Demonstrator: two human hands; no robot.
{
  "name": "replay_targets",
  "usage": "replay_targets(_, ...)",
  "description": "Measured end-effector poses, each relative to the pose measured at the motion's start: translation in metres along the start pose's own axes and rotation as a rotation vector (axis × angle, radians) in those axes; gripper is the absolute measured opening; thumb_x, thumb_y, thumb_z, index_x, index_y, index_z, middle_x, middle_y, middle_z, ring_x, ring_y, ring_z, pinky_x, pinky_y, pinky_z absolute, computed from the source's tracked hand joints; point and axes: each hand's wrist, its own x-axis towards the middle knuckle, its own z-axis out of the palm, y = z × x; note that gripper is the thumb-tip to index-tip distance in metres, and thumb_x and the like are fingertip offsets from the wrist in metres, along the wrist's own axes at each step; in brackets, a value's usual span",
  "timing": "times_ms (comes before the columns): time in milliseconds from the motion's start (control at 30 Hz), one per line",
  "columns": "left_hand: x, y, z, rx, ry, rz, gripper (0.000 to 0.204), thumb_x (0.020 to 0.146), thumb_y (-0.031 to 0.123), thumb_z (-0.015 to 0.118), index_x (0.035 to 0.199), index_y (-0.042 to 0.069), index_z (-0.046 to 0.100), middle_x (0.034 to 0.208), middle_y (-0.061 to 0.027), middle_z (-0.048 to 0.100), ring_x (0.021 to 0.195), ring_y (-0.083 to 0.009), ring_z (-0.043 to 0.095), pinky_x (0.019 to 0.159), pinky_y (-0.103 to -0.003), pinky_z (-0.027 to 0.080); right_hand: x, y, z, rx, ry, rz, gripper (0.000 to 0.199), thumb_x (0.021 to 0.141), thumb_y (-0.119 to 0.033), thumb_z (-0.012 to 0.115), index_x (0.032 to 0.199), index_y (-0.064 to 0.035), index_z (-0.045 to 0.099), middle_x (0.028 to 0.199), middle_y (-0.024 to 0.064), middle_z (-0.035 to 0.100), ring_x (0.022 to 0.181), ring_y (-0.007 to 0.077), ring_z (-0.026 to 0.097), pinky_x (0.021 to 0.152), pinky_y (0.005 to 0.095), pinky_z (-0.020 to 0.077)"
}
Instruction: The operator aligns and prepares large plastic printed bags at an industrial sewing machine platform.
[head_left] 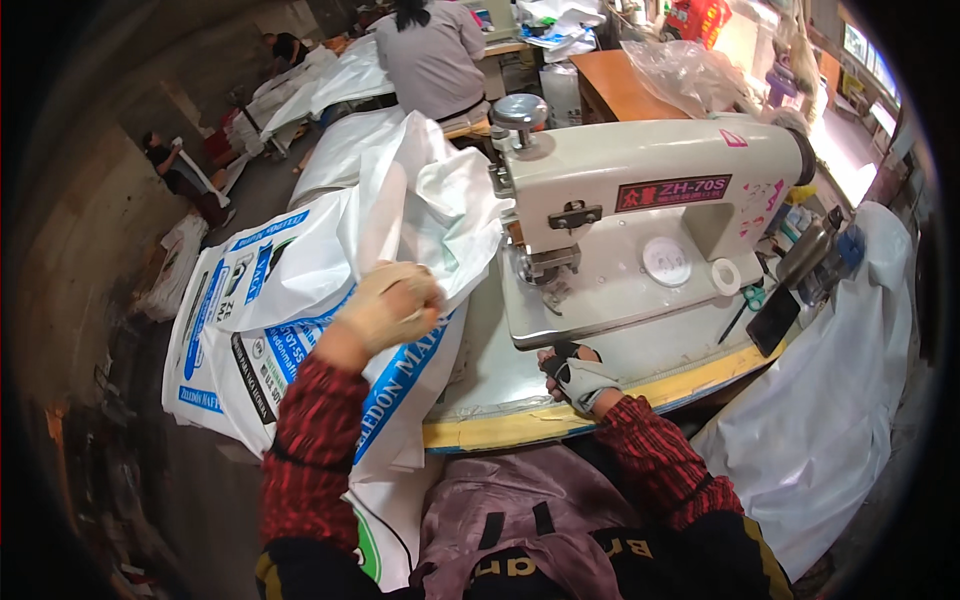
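Note:
A pile of white woven sacks (330, 250) with blue and black print lies left of the sewing machine (650, 165). My left hand (392, 305), in a pale glove, is closed at the crumpled upper part of a sack, which rises in loose folds beyond it. Close to the front edge of the machine bed, my right hand (580, 378) rests low over the table. Its white and black glove leaves the fingers curled together, and what they hold, if anything, is hidden. No sack lies under the machine's needle area (545, 265).
A yellow strip (510, 428) runs along the table's front edge. Right of the machine lie a tape roll (725, 277), a dark phone (773, 322) and green-handled scissors (752, 297). White sheeting (820, 420) hangs at the right. A seated person (432, 60) works ahead.

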Motion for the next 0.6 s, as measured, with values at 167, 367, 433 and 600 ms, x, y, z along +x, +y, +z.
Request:
replay_targets(167,-0.087,0.069,-0.106,0.140,0.387,0.012,0.010,0.051,0.009,0.056,0.060,0.009,0.052,0.082,-0.0060,0.059,0.090,-0.0275,0.054,0.096,-0.046,0.032,-0.022,-0.036,0.020,-0.366,0.098,-0.837,0.013,0.082,-0.011,0.056,0.093,-0.0040,0.057,0.067,0.0056,0.056,0.062,0.0167,0.056,0.061,0.0297,0.0462)
replay_targets(367,-0.127,0.102,-0.126,-0.050,0.614,0.027,0.012,0.057,0.009,0.058,0.068,0.008,0.059,0.097,-0.0131,0.060,0.103,-0.0353,0.049,0.093,-0.044,0.034,-0.127,-0.152,0.074,-0.695,0.173,-1.498,0.057,0.066,-0.015,0.073,0.117,-0.0041,0.051,0.114,0.0162,0.054,0.107,0.0340,0.050,0.092,0.0402,0.0392)
replay_targets(433,-0.137,0.109,-0.119,-0.077,0.769,0.084,0.012,0.061,0.008,0.059,0.073,0.009,0.062,0.107,-0.0148,0.057,0.107,-0.0349,0.048,0.091,-0.043,0.037,-0.142,-0.164,0.094,-0.770,0.088,-1.593,0.057,0.063,-0.017,0.074,0.115,-0.0057,0.053,0.115,0.0159,0.053,0.109,0.0350,0.047,0.093,0.0423,0.0381)
replay_targets(600,-0.201,0.122,-0.008,-0.717,1.103,-0.498,0.033,0.076,0.003,0.062,0.108,0.002,0.057,0.090,-0.0115,0.057,0.080,-0.0197,0.056,0.070,-0.028,0.046,-0.124,-0.155,0.077,-0.666,-0.200,-1.264,0.020,0.075,-0.016,0.070,0.084,-0.0004,0.062,0.073,0.0106,0.059,0.066,0.0170,0.059,0.061,0.0287,0.0468)
